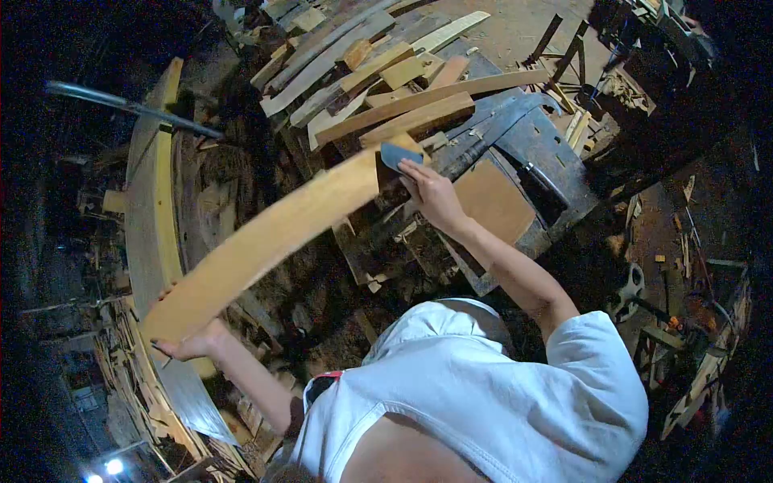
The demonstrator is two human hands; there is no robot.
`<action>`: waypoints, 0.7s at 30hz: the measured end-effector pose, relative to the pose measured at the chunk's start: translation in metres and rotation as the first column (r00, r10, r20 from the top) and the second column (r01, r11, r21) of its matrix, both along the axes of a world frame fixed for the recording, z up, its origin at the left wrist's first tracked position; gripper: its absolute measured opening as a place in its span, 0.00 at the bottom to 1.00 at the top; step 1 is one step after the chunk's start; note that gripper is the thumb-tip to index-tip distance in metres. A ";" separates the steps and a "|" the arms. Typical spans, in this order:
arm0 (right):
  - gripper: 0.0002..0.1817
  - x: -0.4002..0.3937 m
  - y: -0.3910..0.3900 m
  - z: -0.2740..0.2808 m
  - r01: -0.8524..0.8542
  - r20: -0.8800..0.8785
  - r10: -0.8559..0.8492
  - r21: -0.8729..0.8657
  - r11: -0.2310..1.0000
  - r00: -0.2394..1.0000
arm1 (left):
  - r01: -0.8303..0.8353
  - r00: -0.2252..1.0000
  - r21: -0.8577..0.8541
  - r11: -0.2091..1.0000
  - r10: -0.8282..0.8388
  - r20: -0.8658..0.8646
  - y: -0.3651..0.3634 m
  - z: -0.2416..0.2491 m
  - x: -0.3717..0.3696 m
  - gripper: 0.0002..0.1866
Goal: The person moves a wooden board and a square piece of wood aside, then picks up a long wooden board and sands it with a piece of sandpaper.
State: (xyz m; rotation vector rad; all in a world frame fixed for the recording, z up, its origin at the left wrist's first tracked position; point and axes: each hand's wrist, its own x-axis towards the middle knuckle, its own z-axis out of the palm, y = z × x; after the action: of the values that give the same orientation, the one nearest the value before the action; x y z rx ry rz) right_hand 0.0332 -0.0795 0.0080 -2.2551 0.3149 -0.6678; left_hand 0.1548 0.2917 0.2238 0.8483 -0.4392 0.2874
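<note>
We hold a long curved wooden plank (266, 237) slanted across the middle of the view, its low end at lower left and its high end up near the centre. Our left hand (189, 344) cups the low end from beneath, fingers curled around the plank's bottom edge and gripping it. Our right hand (431, 193) is at the high end, fingers pressed flat on a small blue-grey sanding pad (396, 154) that lies against the plank's upper end; the hand is pinching or pressing the pad rather than hanging loose, though the thumb is hidden and we cannot tell how it wraps.

The plank's upper long edge is clean and pale, and its lower long edge sits in shadow above dark ground. Just beyond the high end lies a heap of wooden offcuts (378, 72), with 2 longer slats (419, 109) lying nearly touching the pad. To the right of our right hand sits a dark workbench (539, 153) with a brown board (491, 201) lying on it, close beside our wrist.

On the left, a second curved timber (149, 209) runs tall beside the plank's low end, and a dark metal bar (129, 106) crosses above it. Between that timber and the plank there is a narrow open gap; the ground below the plank's middle looks like loose debris, though it is too dark to be sure.
</note>
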 end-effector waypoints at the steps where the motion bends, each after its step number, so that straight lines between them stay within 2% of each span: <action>1: 0.20 -0.004 -0.002 0.005 0.020 0.157 -0.013 -0.043 0.999 0.988 | -0.045 0.999 -0.005 0.999 0.045 0.006 0.012 0.004 0.003 0.29; 2: 0.28 -0.008 -0.003 0.008 0.013 0.165 -0.012 -0.005 1.000 0.986 | -0.049 0.999 -0.005 0.999 0.049 0.005 0.019 0.007 0.006 0.29; 3: 0.28 -0.014 -0.004 0.010 0.015 0.168 -0.014 -0.005 1.000 0.986 | -0.106 0.994 0.008 0.994 0.106 0.021 0.024 0.010 0.010 0.29; 5: 0.27 -0.035 -0.002 0.012 0.123 0.036 -0.134 0.220 0.968 0.990 | -0.148 0.988 0.020 0.989 0.147 0.038 0.024 0.015 0.013 0.29; 6: 0.25 -0.045 0.000 0.008 0.198 -0.081 -0.180 0.434 0.879 0.980 | -0.163 0.986 0.018 0.986 0.163 0.029 0.020 0.019 0.011 0.29; 7: 0.25 -0.056 -0.003 -0.003 0.209 -0.086 -0.191 0.431 0.878 0.978 | -0.179 0.984 0.016 0.984 0.178 0.017 0.015 0.020 0.009 0.29; 8: 0.23 -0.068 -0.007 -0.018 0.300 -0.067 -0.296 0.366 0.881 0.953 | -0.171 0.985 0.015 0.985 0.171 0.010 0.009 0.021 0.007 0.29; 9: 0.22 -0.078 -0.009 -0.020 0.387 -0.042 -0.393 0.301 0.872 0.918 | -0.107 0.994 0.030 0.994 0.107 0.002 0.004 0.021 0.005 0.29; 10: 0.22 -0.090 -0.010 -0.018 0.391 -0.048 -0.395 0.299 0.871 0.917 | -0.043 0.999 0.046 0.998 0.043 -0.006 -0.001 0.020 0.004 0.28; 12: 0.21 -0.110 -0.013 0.008 0.579 -0.165 -0.564 0.389 0.717 0.809 | -0.026 0.998 0.065 0.998 0.030 -0.058 -0.008 0.010 0.003 0.28; 13: 0.21 -0.118 -0.018 0.002 0.587 -0.166 -0.572 0.386 0.712 0.803 | -0.009 0.994 0.083 0.997 0.017 -0.104 -0.014 0.006 0.003 0.28; 15: 0.21 -0.135 -0.031 -0.025 0.634 0.018 -0.649 0.194 0.749 0.761 | 0.042 0.991 0.065 0.997 -0.033 -0.127 -0.039 0.000 -0.008 0.28; 16: 0.23 -0.142 -0.036 -0.038 0.650 -0.015 -0.654 0.133 0.748 0.756 | 0.080 0.987 0.048 0.996 -0.072 -0.147 -0.050 -0.002 -0.014 0.28; 20: 0.24 -0.140 -0.024 0.004 0.633 -0.042 -0.632 0.089 0.769 0.774 | 0.190 0.977 0.090 0.978 -0.179 -0.119 -0.074 -0.009 -0.020 0.28; 21: 0.24 -0.134 -0.017 0.010 0.514 -0.038 -0.512 0.090 0.853 0.858 | 0.180 0.979 0.096 0.979 -0.169 -0.110 -0.077 -0.008 -0.020 0.29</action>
State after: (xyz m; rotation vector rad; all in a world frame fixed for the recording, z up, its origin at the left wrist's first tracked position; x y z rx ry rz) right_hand -0.1009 -0.0960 0.0182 -2.0860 0.9612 -0.8870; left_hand 0.1343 0.2151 0.2160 0.9167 -0.4338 0.0588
